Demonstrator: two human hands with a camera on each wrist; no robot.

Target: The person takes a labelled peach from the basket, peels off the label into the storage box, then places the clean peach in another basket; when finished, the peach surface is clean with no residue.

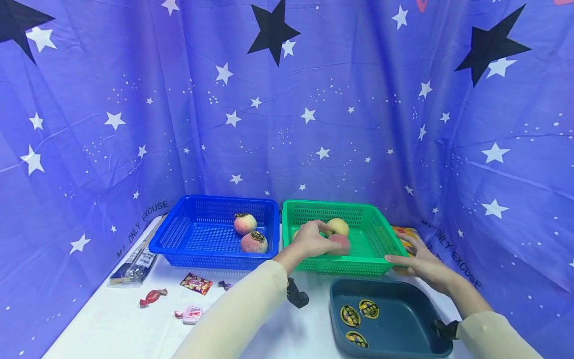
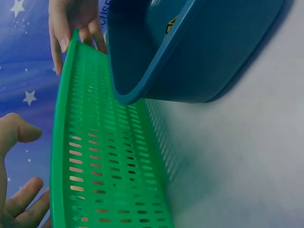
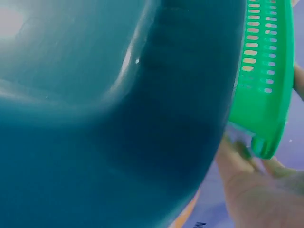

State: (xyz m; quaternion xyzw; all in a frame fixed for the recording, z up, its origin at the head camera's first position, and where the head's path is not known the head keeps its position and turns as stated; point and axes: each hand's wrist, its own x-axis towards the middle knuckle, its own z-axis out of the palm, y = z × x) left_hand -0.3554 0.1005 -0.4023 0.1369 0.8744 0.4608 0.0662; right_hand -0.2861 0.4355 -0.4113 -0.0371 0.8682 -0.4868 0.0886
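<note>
My left hand reaches over the front rim of the green basket. Its thumb and fingers are spread apart beside a reddish peach, which looks blurred. Behind that peach lies a yellow round fruit, and another pale fruit is mostly hidden by the hand. At the basket's right corner my right hand grips the rim, thumb on top and fingers outside and below. In the left wrist view, the left thumb stands away from the fingers, while the lower fingers are partly behind the basket wall.
Left of the green basket stands a blue basket with two stickered peaches. A dark teal basin with round stickers is in front. Wrapped candies and a clear packet lie left; an orange package is behind the right hand.
</note>
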